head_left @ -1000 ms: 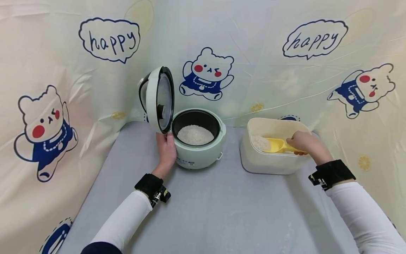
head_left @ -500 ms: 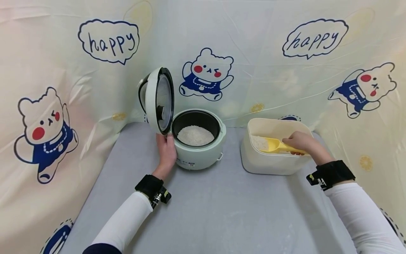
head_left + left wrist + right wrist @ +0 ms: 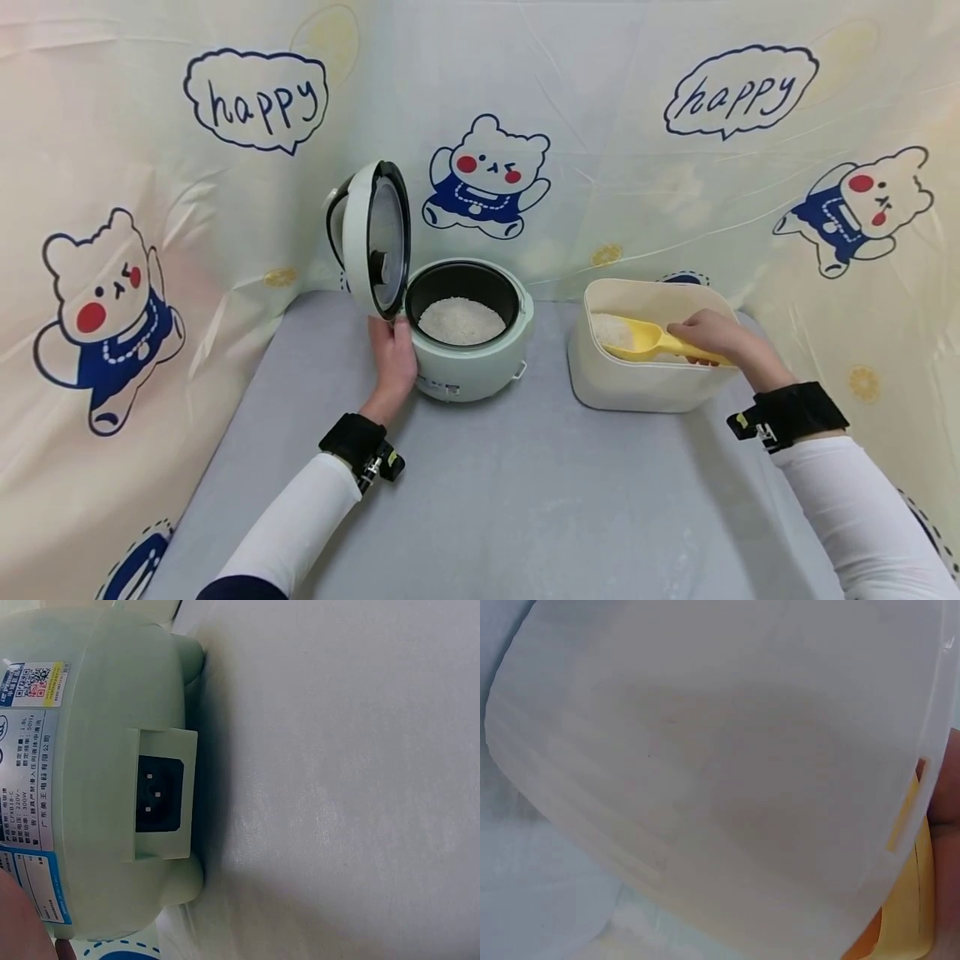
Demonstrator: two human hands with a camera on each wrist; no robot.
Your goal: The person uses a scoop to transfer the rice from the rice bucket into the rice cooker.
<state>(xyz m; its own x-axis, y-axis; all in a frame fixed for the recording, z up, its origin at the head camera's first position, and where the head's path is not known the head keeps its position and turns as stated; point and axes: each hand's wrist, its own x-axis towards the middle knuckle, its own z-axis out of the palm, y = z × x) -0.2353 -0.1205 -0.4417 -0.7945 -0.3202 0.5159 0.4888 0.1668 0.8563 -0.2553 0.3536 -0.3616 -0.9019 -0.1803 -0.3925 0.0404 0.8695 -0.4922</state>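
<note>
Bear-printed cloth (image 3: 600, 183) hangs beyond a grey table (image 3: 487, 500). Beside the left hand (image 3: 393, 358), a cooker (image 3: 472, 373) holds rice (image 3: 462, 322); its raised lid (image 3: 358, 242) hides the fingertips, so I cannot tell their curl. The right hand (image 3: 716, 335) grips a yellow scoop (image 3: 660, 342) inside a cream bin (image 3: 637, 389), bowl (image 3: 642, 340) toward the left hand, long axis crosswise.

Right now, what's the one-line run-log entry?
left hand: at rice cooker; right hand: grips yellow scoop; scoop: at cream bin; lid: open; rice: in cooker
</note>
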